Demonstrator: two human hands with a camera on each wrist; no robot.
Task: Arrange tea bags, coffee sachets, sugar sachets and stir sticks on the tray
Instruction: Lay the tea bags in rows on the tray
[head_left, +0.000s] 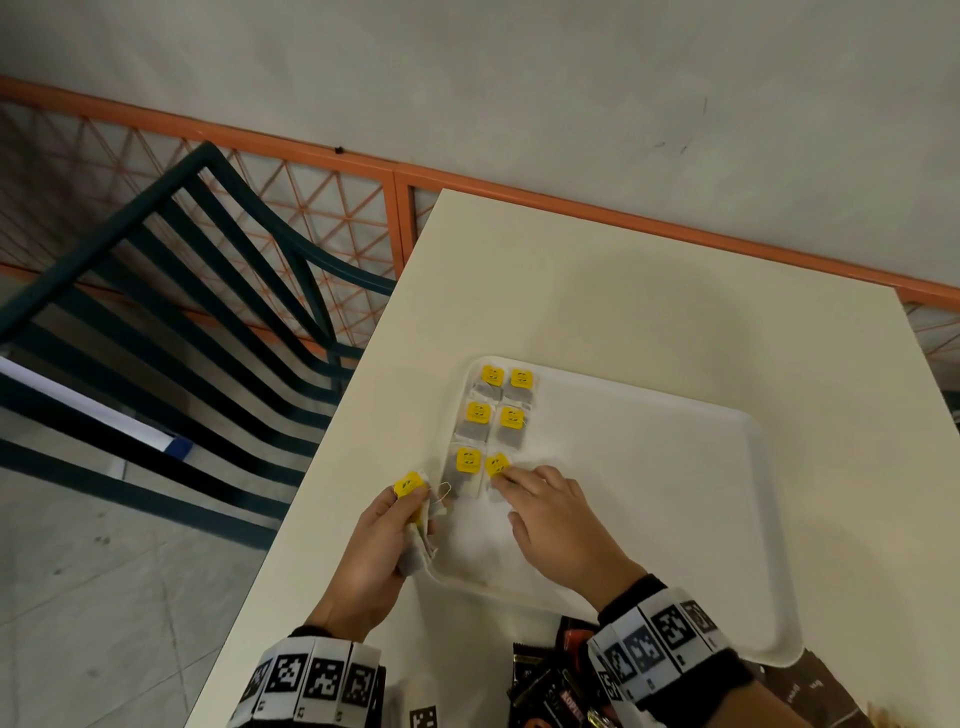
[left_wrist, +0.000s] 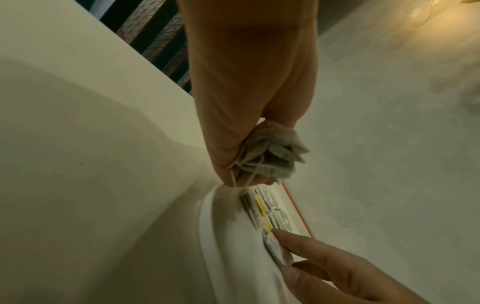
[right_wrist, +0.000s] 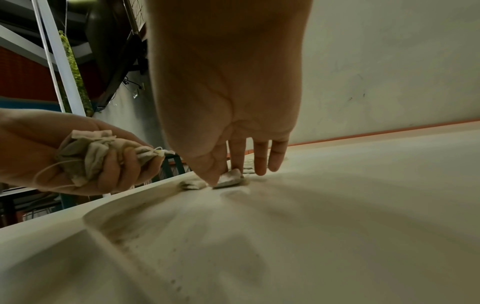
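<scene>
A white tray (head_left: 675, 493) lies on the cream table (head_left: 571, 291). Several tea bags with yellow tags (head_left: 478, 414) lie in two columns at its left end. My right hand (head_left: 506, 480) pinches one tea bag (head_left: 496, 464) at the near end of the right column; the right wrist view shows thumb and forefinger on that tea bag (right_wrist: 230, 178), low over the tray floor (right_wrist: 285, 236). My left hand (head_left: 410, 501) grips a bunch of tea bags (left_wrist: 275, 156) just outside the tray's left rim (left_wrist: 207, 236), one yellow tag (head_left: 410, 486) sticking up.
Dark coffee sachets (head_left: 550, 691) lie on the table by the tray's near edge, under my right wrist. A brown packet (head_left: 810, 686) shows at the bottom right. A dark green chair (head_left: 208, 291) stands left of the table, beside an orange mesh railing (head_left: 322, 197).
</scene>
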